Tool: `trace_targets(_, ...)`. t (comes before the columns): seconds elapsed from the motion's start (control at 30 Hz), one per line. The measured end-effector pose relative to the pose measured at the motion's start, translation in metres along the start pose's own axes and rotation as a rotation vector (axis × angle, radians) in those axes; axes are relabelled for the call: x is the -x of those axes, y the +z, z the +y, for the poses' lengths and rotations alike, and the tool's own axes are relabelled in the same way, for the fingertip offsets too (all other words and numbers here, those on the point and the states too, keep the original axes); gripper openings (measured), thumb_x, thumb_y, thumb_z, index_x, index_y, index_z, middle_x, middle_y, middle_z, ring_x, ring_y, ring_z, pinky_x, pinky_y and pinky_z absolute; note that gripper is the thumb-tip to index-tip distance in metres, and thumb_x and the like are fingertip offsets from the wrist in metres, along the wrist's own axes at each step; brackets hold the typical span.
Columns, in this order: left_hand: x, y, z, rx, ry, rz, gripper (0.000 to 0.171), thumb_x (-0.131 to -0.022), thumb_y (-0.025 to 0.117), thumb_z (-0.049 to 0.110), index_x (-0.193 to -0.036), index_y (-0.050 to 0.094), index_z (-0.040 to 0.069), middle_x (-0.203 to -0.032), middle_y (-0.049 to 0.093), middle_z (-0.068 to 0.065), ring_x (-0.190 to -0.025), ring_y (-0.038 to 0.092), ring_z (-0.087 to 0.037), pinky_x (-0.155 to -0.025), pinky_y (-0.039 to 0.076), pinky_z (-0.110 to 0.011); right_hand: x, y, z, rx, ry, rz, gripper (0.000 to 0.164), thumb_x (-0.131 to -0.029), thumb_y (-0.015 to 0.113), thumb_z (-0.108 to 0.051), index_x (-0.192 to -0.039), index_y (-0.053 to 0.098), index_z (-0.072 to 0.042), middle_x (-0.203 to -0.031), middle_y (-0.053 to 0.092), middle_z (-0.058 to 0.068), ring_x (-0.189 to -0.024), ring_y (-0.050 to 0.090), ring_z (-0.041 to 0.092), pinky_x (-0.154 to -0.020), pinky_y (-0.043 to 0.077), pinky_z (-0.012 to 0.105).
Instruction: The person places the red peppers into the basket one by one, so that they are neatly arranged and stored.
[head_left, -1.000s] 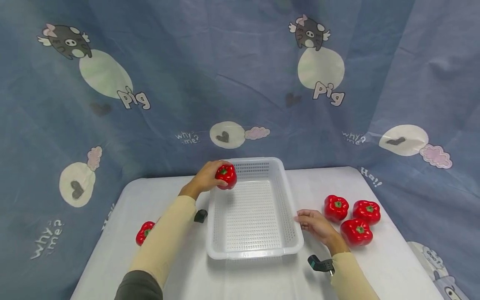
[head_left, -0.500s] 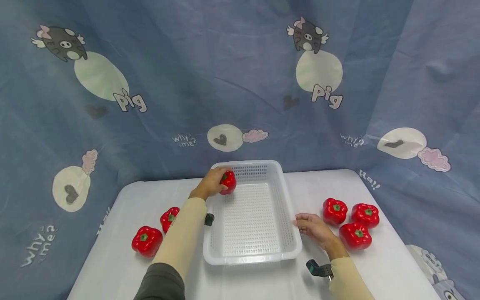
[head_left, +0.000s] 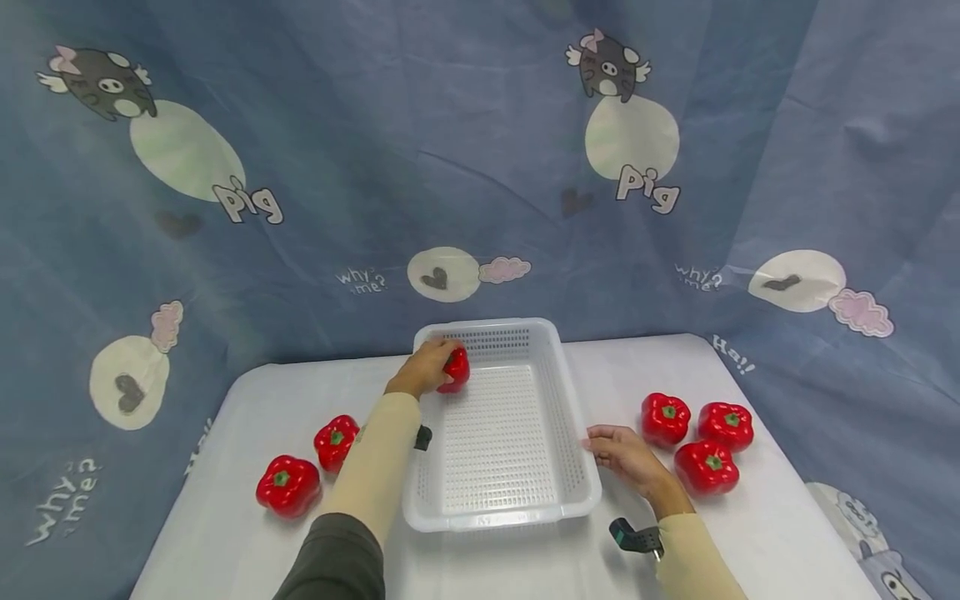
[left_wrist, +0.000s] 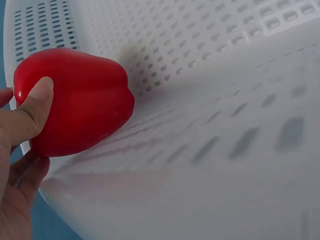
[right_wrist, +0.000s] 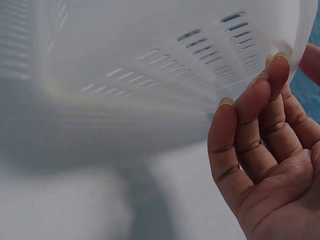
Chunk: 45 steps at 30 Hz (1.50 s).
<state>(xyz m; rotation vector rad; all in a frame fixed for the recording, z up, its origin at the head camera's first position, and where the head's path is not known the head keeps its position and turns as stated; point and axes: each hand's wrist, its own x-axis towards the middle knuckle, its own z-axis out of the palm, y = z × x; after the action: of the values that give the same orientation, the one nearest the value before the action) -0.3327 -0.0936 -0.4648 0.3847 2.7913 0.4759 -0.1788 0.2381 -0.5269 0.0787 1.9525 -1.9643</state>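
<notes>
A white perforated plastic basket (head_left: 501, 521) stands on the white table. My left hand (head_left: 422, 371) grips a red bell pepper (head_left: 456, 372) inside the basket's far left corner. In the left wrist view the thumb presses the side of this bell pepper (left_wrist: 80, 102), with other fingers behind and beneath it; it sits low, close to the basket's wall and perforated floor. At the basket's right side, my right hand (head_left: 630, 460) holds the rim. Up close in the right wrist view, curled fingers (right_wrist: 250, 102) lie against the outer wall under the rim.
Two red bell peppers, one nearer (head_left: 288, 487) and one farther (head_left: 335, 442), lie left of the basket beside my left forearm. Three more bell peppers (head_left: 707, 467) cluster to the right, just past my right hand. A blue printed curtain (head_left: 480, 167) hangs behind the table (head_left: 480, 575).
My left hand has lowered the bell pepper into the basket's far left corner. The left forearm shifted right, uncovering bell peppers on the left. My right hand stays at the rim.
</notes>
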Motion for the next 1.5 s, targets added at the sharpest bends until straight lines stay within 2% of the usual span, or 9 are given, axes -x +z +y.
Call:
trace_targets(0.33, -0.011, 0.006, 0.006, -0.031, -0.02, -0.006, 0.075, -0.08, 0.075, 0.001, -0.144, 0.041, 0.018, -0.143, 0.042, -0.015, -0.131, 0.041, -0.033, -0.104, 0.039, -0.052, 0.0, -0.001, -0.001, -0.001, -0.001, 0.003, 0.039, -0.091, 0.067, -0.023, -0.116, 0.061, 0.006, -0.113, 0.067, 0.011, -0.094, 0.065, 0.023, -0.089, 0.052, 0.032)
trace_targets(0.6, -0.012, 0.008, 0.007, -0.076, 0.001, -0.009, 0.067, -0.085, 0.069, 0.0, -0.143, 0.042, 0.019, -0.139, 0.043, -0.015, -0.122, 0.048, -0.034, -0.101, 0.043, -0.05, 0.002, 0.001, 0.0, 0.007, 0.021, 0.018, 0.04, -0.09, 0.068, -0.025, -0.117, 0.061, 0.004, -0.115, 0.066, 0.011, -0.095, 0.066, 0.023, -0.09, 0.052, 0.033)
trace_targets(0.83, -0.012, 0.009, 0.005, -0.087, -0.042, -0.011, 0.066, -0.088, 0.066, 0.004, -0.145, 0.039, 0.023, -0.147, 0.033, -0.016, -0.127, 0.041, -0.038, -0.103, 0.039, -0.055, 0.002, 0.001, 0.0, 0.006, 0.012, 0.015, 0.041, -0.091, 0.067, -0.026, -0.118, 0.061, 0.004, -0.117, 0.066, 0.013, -0.095, 0.066, 0.023, -0.09, 0.052, 0.032)
trace_targets(1.0, -0.011, 0.007, 0.004, -0.092, -0.042, -0.024, 0.07, -0.088, 0.067, 0.004, -0.147, 0.037, 0.024, -0.151, 0.028, -0.015, -0.133, 0.034, -0.038, -0.106, 0.035, -0.055, 0.001, 0.002, 0.0, -0.004, 0.016, 0.02, 0.039, -0.09, 0.068, -0.026, -0.116, 0.062, 0.002, -0.115, 0.066, 0.012, -0.094, 0.065, 0.024, -0.09, 0.052, 0.032)
trace_targets(1.17, -0.008, 0.004, 0.004, -0.108, -0.014, -0.015, 0.075, -0.082, 0.074, 0.003, -0.146, 0.04, 0.022, -0.15, 0.03, -0.016, -0.134, 0.032, -0.037, -0.106, 0.035, -0.055, 0.001, 0.003, 0.002, -0.012, 0.013, 0.016, 0.037, -0.09, 0.068, -0.025, -0.115, 0.063, 0.002, -0.115, 0.066, 0.012, -0.095, 0.065, 0.024, -0.091, 0.052, 0.032)
trace_targets(1.27, -0.004, -0.001, 0.005, -0.113, -0.001, -0.012, 0.077, -0.079, 0.077, 0.009, -0.146, 0.04, 0.019, -0.149, 0.032, -0.017, -0.134, 0.031, -0.038, -0.106, 0.036, -0.054, 0.001, 0.002, 0.002, -0.008, -0.002, 0.005, 0.037, -0.091, 0.067, -0.025, -0.115, 0.063, 0.002, -0.115, 0.066, 0.012, -0.096, 0.065, 0.024, -0.091, 0.052, 0.033)
trace_targets(1.4, 0.005, -0.01, 0.007, -0.071, 0.007, -0.028, 0.082, -0.077, 0.079, 0.016, -0.147, 0.037, 0.016, -0.151, 0.03, -0.017, -0.137, 0.027, -0.037, -0.105, 0.035, -0.056, -0.001, 0.0, 0.003, -0.005, -0.005, 0.0, 0.037, -0.091, 0.067, -0.025, -0.115, 0.062, 0.002, -0.116, 0.065, 0.011, -0.097, 0.064, 0.024, -0.092, 0.051, 0.032)
trace_targets(1.5, 0.017, -0.017, 0.006, -0.022, 0.011, -0.043, 0.085, -0.077, 0.08, 0.018, -0.149, 0.034, 0.016, -0.151, 0.03, -0.016, -0.138, 0.025, -0.037, -0.105, 0.035, -0.058, -0.002, 0.001, 0.004, -0.004, -0.002, 0.008, 0.036, -0.091, 0.067, -0.025, -0.114, 0.062, 0.002, -0.116, 0.065, 0.011, -0.098, 0.064, 0.023, -0.091, 0.051, 0.032)
